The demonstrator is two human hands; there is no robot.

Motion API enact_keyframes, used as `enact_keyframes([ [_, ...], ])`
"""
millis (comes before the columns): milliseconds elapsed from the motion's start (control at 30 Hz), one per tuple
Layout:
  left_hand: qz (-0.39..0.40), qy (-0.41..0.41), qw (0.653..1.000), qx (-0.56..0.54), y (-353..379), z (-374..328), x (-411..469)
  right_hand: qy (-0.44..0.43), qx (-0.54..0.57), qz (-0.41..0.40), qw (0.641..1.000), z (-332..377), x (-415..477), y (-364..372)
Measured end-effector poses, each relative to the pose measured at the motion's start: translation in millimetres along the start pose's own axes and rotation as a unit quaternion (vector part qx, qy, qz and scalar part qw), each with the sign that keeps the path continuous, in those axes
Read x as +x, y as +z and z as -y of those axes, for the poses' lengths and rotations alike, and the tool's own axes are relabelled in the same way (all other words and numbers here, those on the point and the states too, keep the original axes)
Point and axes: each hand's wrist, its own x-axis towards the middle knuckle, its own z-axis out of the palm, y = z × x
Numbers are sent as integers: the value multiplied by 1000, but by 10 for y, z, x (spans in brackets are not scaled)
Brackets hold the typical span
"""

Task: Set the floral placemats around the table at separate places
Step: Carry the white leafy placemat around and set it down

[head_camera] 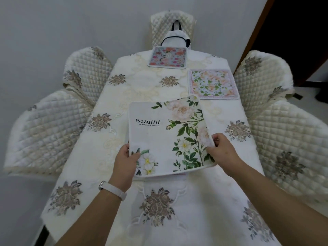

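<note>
home dining room, clothed table, quilted chairs

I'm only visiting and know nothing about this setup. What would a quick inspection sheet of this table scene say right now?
Surface: cream tablecloth with embroidered flowers, lying smooth.
Job's things: rose placemat flat at the far end; peach placemat flat on the right side; Beautiful placemat held over the near middle. A pink edge peeks out beneath it, perhaps another mat.
Clutter: white bag on the far chair.
Grips: left hand grips the held mat's near left corner; right hand pinches its right edge.
Cables: nothing seen.
Surroundings: quilted side chairs, dark doorway at the right.
</note>
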Motion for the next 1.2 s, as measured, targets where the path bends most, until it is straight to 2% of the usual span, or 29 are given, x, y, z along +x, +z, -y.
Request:
enact_keyframes([
  [200,-15,53,998,-13,-264,-224,-449,-33,66,51,996,147,-338,-20],
  [333,-51,78,995,-27,-423,-326,-762,-59,103,111,987,246,-504,-25],
  [567,-143,82,985,-54,-735,-236,-1342,-103,87,211,968,323,-680,216],
  [767,-209,69,971,-97,-1053,-71,-1711,-133,41,249,958,424,-932,578],
  [1033,-253,74,957,-120,-1887,80,-1935,-159,-12,278,947,694,-1386,1362],
  [1200,-273,77,947,-152,-2796,261,-2005,-166,-36,280,945,889,-1849,2264],
])
